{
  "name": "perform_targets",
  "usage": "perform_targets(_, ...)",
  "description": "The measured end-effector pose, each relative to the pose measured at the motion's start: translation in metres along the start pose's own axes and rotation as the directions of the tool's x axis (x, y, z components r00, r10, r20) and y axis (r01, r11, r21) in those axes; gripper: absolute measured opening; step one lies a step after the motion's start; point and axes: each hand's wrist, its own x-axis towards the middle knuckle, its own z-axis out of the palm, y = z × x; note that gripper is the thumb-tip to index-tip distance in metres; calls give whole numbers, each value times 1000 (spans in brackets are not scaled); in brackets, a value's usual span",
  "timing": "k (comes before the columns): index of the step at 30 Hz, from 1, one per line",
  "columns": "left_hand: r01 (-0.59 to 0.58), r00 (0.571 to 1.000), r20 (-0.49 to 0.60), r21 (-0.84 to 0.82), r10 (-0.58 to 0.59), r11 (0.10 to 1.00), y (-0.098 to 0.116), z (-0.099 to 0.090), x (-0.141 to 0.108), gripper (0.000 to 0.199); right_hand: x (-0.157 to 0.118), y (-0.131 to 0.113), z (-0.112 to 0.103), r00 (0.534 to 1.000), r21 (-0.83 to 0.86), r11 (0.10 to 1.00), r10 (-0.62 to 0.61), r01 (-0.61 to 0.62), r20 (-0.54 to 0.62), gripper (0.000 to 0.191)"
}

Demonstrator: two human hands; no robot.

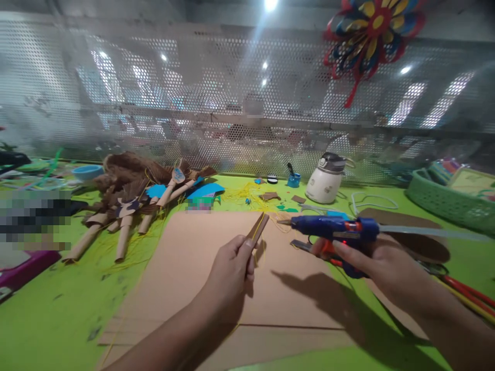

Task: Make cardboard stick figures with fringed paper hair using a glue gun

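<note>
Indoors, perforated metal [216, 103] backs a lime-green counter [77, 306]; left fingers [246, 250] pinch 1 brown strip [262, 224], right fingers [352, 255] grip 1 blue glue gun [328, 225].

Perforated metal screen [185, 103] behind a green table [46, 314].

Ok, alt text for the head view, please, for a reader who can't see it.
Left hand holds a brown strip with yellow thread; right hand holds a blue glue gun, nozzle toward it. Below is brown card on a green table, cardboard-tube figures at left.
</note>
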Motion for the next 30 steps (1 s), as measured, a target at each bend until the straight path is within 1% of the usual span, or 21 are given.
perform_targets(3,26,1000,3,-14,-26,1000,-1,1,0,27,-4,-3,8,1000,-167,986,-20,23,19,36)
perform_targets(8,12,1000,-1,3,-12,1000,-3,3,-4,24,-8,3,20,1000,-293,956,-21,14,-18,40)
perform_targets(13,6,1000,0,39,-6,999,-2,5,-8,23,-7,7,26,999,-349,937,-35,22,-31,35)
perform_targets(17,7,1000,5,90,-8,996,0,6,-10,23,-7,5,29,996,-348,936,-65,41,-56,37)
perform_targets(19,13,1000,8,108,-14,994,0,5,-10,23,-8,7,30,997,-358,933,-64,42,-50,37)
perform_targets(22,-9,1000,22,154,6,988,-2,4,-10,25,-9,12,32,998,-386,921,-64,47,-30,37)
perform_targets(26,-50,998,40,215,42,975,-5,1,-10,24,-8,13,33,990,-398,912,-131,102,-47,33)
perform_targets(30,-64,997,49,243,54,968,-6,0,-11,23,-9,5,32,972,-412,900,-206,142,-115,25)
